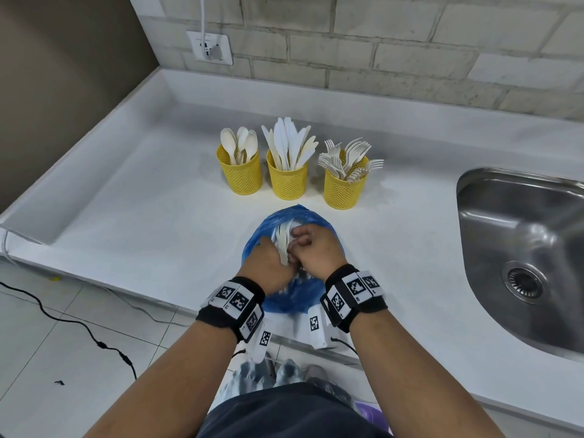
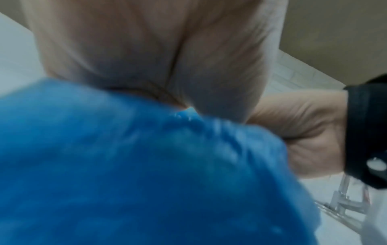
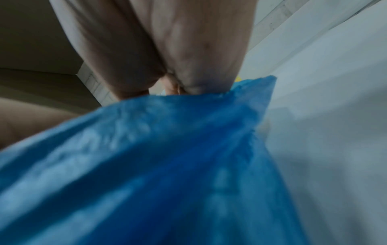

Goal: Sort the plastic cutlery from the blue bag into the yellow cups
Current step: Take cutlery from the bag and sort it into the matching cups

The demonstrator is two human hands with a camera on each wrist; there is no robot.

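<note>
The blue bag [image 1: 300,216] lies open on the white counter [image 1: 142,216] near its front edge. Both hands are inside its mouth. My left hand [image 1: 268,263] grips a bundle of white plastic cutlery [image 1: 282,240]. My right hand [image 1: 316,248] curls its fingers round pieces of that same bundle from the right. Behind the bag stand three yellow mesh cups: the left cup [image 1: 241,175] with spoons, the middle cup [image 1: 287,181] with knives, the right cup [image 1: 344,191] with forks. Both wrist views are blurred and show only palm and the blue bag [image 2: 125,165] [image 3: 167,165].
A steel sink [image 1: 521,248] is set into the counter at the right. A wall socket [image 1: 210,47] with a plug sits on the brick wall behind. The counter's raised rim runs along the left, and a black cable [image 1: 79,324] lies on the floor below.
</note>
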